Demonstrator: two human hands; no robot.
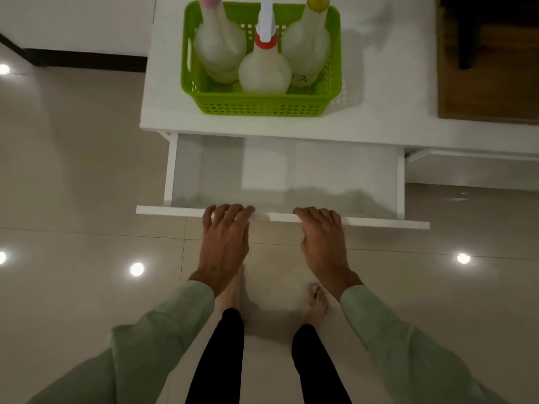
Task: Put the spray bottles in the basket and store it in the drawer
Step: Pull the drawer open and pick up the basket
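A green plastic basket (259, 104) stands on the white cabinet top (379, 91). Three white spray bottles stand upright inside it: one with a pink collar (218, 51) at left, one with an orange collar (264, 71) in front, one with a yellow collar (306, 51) at right. Below, the white drawer (291, 170) is pulled out and nothing lies in it. My left hand (224, 237) and my right hand (322, 237) rest with fingers curled over the drawer's front panel (379, 221).
Glossy beige floor tiles surround the cabinet, with ceiling lights reflected in them. A wooden surface (490, 83) lies at the right on the cabinet top. My bare feet stand just in front of the drawer. A white wall with dark skirting is at upper left.
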